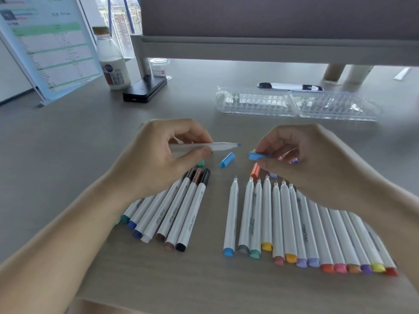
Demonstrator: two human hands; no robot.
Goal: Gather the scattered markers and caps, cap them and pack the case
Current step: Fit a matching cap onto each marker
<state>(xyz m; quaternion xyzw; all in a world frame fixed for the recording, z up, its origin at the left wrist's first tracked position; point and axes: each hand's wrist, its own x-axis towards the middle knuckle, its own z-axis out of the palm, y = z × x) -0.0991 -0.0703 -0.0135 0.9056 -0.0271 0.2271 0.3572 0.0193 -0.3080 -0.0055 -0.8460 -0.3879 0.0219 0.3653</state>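
Note:
My left hand [158,159] grips an uncapped white marker with a blue tip [224,146], pointing right. My right hand [306,164] pinches a blue cap [255,155] a short gap from that tip. A second blue cap [227,160] lies on the desk between the hands, with an orange cap [255,170] and a teal cap [200,163] close by. Below my left hand lies a row of capped markers [181,214]. To the right lies a longer row of uncapped markers [294,223]. The clear plastic case [294,105] lies open at the back.
A milk bottle [113,62], a black phone [145,89] and a small clear jar [159,66] stand at the back left beside a tilted document stand [49,48]. A monitor riser [272,48] spans the back. A black-and-white pen [290,86] lies behind the case.

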